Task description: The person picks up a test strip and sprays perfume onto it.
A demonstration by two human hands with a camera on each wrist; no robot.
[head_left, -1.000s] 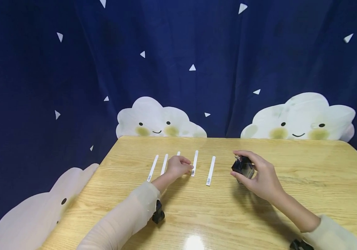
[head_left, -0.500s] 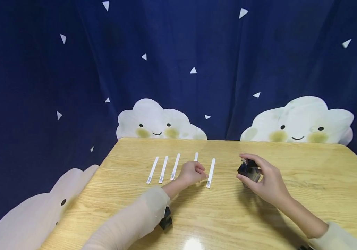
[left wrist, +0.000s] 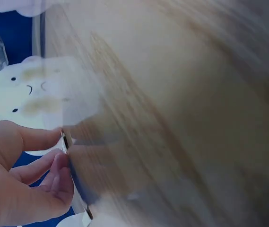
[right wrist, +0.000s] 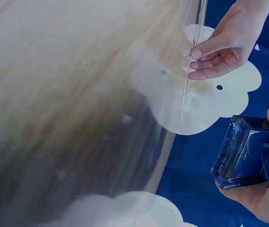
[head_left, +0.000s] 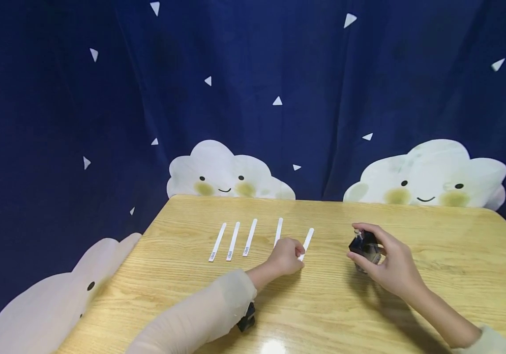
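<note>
Several white perfume test strips (head_left: 232, 241) with small print at their near ends lie in a row on the wooden table. At the row's right end, my left hand (head_left: 284, 256) pinches the near end of the last strip (head_left: 308, 240), which is turned slightly. Thumb and fingertips meet at that strip in the left wrist view, where the hand (left wrist: 25, 175) is close over the tabletop. My right hand (head_left: 390, 258) holds a glass perfume bottle (head_left: 365, 246) with a dark cap, gripped between thumb and fingers above the table. The right wrist view shows the bottle's thick glass base (right wrist: 229, 151).
The wooden table (head_left: 447, 246) ends at the back against a dark blue curtain (head_left: 253, 59) with white triangles. White cloud cutouts (head_left: 230, 172) stand along the back and left edges. My left forearm (head_left: 195, 314) crosses the table's near left part.
My left hand has moved right from the fourth strip to the last one and taken hold of it, tilting it. The right hand with the perfume bottle has shifted a little right and nearer.
</note>
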